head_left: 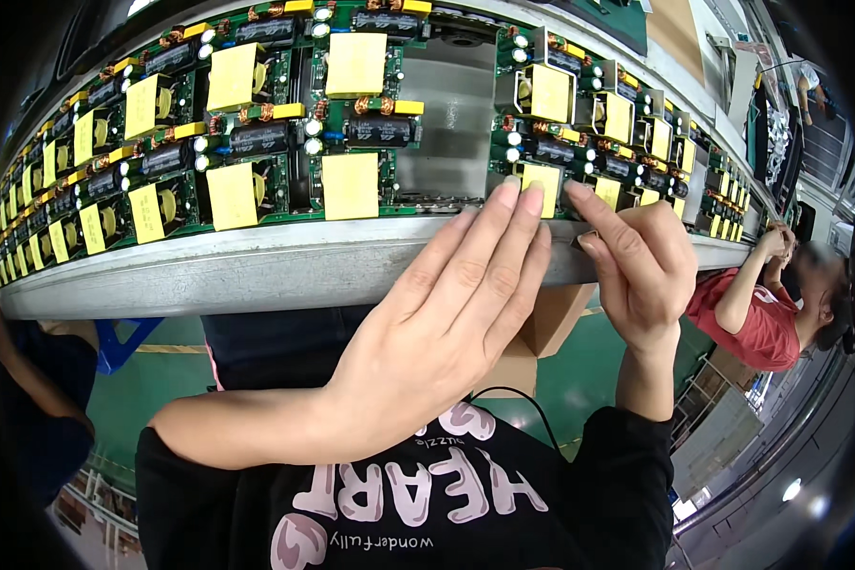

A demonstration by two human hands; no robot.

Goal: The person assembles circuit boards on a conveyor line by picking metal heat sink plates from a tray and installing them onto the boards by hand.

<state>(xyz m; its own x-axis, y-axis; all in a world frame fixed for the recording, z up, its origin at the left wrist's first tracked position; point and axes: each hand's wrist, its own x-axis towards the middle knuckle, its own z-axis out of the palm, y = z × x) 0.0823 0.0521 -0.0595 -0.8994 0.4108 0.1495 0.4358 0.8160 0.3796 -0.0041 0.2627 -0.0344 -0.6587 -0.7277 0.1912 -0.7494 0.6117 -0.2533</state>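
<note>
Circuit board (540, 154): green, populated, component side up, lying flat in near row, close to front metal rail (285, 271). Large yellow-topped block (544, 177) nearest rail, lower part hidden. Behind block: black cylinder (556, 149) on its side. White-topped round parts (513, 139) stand upright along left edge.

left hand (427, 332) with straight fingers, their tips at a yellow block (545, 180) on a green circuit board (496, 152), right hand (651, 266) with bent fingers just beside them, grey metal rail (256, 271) under left fingers, more boards (388, 180) left of fingertips
</note>
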